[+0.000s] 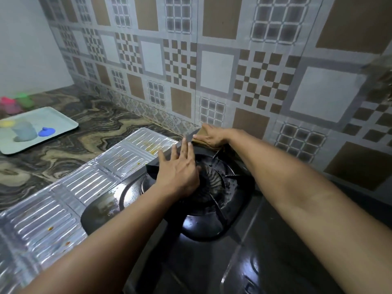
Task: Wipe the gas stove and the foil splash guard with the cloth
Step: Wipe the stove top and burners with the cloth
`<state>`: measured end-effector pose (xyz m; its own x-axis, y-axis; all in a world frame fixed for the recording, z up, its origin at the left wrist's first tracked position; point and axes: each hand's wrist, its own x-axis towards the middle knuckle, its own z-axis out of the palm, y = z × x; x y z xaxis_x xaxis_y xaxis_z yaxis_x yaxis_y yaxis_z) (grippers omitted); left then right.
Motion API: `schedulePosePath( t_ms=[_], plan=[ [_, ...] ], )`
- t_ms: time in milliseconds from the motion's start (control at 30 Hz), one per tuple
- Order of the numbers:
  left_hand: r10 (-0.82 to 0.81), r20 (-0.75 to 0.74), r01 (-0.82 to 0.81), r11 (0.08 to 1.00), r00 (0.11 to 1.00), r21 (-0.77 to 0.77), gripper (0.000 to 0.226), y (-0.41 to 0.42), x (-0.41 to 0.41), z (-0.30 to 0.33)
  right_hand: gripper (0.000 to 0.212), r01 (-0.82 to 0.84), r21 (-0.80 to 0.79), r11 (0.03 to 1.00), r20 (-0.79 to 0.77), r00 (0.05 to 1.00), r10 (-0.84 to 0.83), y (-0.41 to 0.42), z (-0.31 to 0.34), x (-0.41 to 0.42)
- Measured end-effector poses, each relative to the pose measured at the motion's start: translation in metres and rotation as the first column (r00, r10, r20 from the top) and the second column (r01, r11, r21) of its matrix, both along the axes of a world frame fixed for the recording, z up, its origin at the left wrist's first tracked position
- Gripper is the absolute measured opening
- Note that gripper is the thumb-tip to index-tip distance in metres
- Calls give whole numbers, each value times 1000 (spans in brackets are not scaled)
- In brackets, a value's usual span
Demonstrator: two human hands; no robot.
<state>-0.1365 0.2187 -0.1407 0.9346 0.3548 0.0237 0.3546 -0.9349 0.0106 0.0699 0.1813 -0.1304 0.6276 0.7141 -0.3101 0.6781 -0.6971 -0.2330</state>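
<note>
The black gas stove (265, 240) fills the lower middle, its left burner grate (229, 187) wet and shiny. A ribbed foil splash guard (70, 196) lies flat along the stove's left side, with orange stains on it. My left hand (180, 168) rests flat with fingers spread on the stove's far-left edge, by the burner. My right hand (212, 135) presses a brown cloth (203, 143) against the stove's far corner near the wall; most of the cloth is hidden under the hand.
A pale tray (61, 122) at the left holds a clear cup (24, 131) and a blue lid (46, 131). Pink and green items (14, 103) sit behind it. The patterned tile wall (212, 66) stands close behind the stove. The marbled counter (84, 132) lies between the tray and the foil.
</note>
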Motion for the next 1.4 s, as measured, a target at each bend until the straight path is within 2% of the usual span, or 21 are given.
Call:
schedulePosePath(
  t_ms=[67, 167, 233, 367, 600, 767, 867, 933, 1133, 1267, 1400],
  plan=[
    [5, 0, -5, 1000, 1000, 10, 68, 1, 1, -2, 96, -89, -15, 996, 50, 995, 89, 19, -1, -2],
    [8, 4, -8, 1000, 1000, 6, 67, 3, 2, -3, 86, -224, -82, 971, 121, 965, 233, 37, -3, -5],
    [12, -7, -12, 1000, 1000, -1, 67, 4, 1, -4, 79, -269, -104, 958, 124, 952, 281, 41, -3, -3],
    [21, -16, -21, 1000, 1000, -3, 67, 5, 1, -5, 82, -303, -116, 946, 110, 942, 316, 34, -4, 6],
    [37, -30, -37, 999, 999, -5, 66, 2, -3, -2, 79, -241, -15, 970, 78, 967, 242, 2, 0, -1],
    [54, -36, -56, 998, 998, -41, 67, 1, -3, 1, 76, -161, 4, 987, -30, 987, 161, -48, 1, 3],
    [56, -36, -58, 997, 998, -54, 67, 0, -2, 3, 74, -109, -7, 994, 53, 993, 109, -93, 0, -13],
    [58, -34, -59, 996, 998, -61, 66, -1, -3, 4, 70, -7, -39, 999, 116, 993, 12, -120, -4, -25],
    [60, -29, -62, 995, 998, -76, 68, -2, -6, 7, 58, 135, -55, 989, 212, 970, -121, -179, -7, -82],
    [40, -29, -42, 996, 999, -74, 68, -3, -8, 6, 58, 207, -77, 975, 185, 964, -190, -198, -5, -139],
    [35, -14, -36, 996, 999, -82, 68, -1, -8, 7, 65, 207, -74, 976, 153, 969, -194, -197, -1, -217]
  ],
)
